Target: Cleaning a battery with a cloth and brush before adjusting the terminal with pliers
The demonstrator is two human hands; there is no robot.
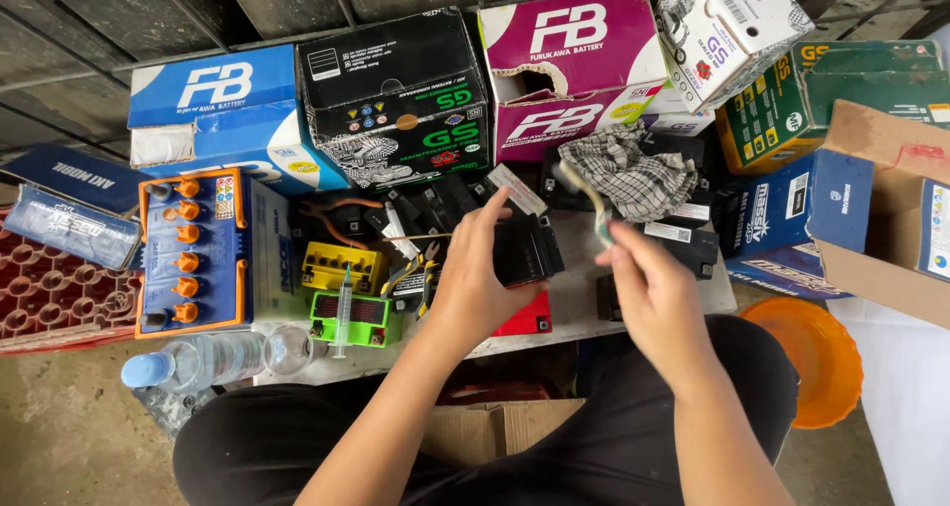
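Note:
My left hand (473, 274) rests over a small black battery (526, 249) on the low white table (579, 303), fingers curled on its near side. My right hand (643, 274) is raised above the table and pinches a thin, pale, blurred strip (591, 201) between thumb and fingers. A red-based battery (529, 320) lies just under my left palm. A checked cloth (630, 175) lies behind my right hand.
Cardboard battery boxes in blue (213, 105), black (396, 95), magenta (569, 66) and green (792, 105) ring the back. A blue battery with orange caps (193, 249), a syringe (343, 308), a water bottle (198, 360), a red crate (49, 293) and an orange bowl (816, 363) surround the table.

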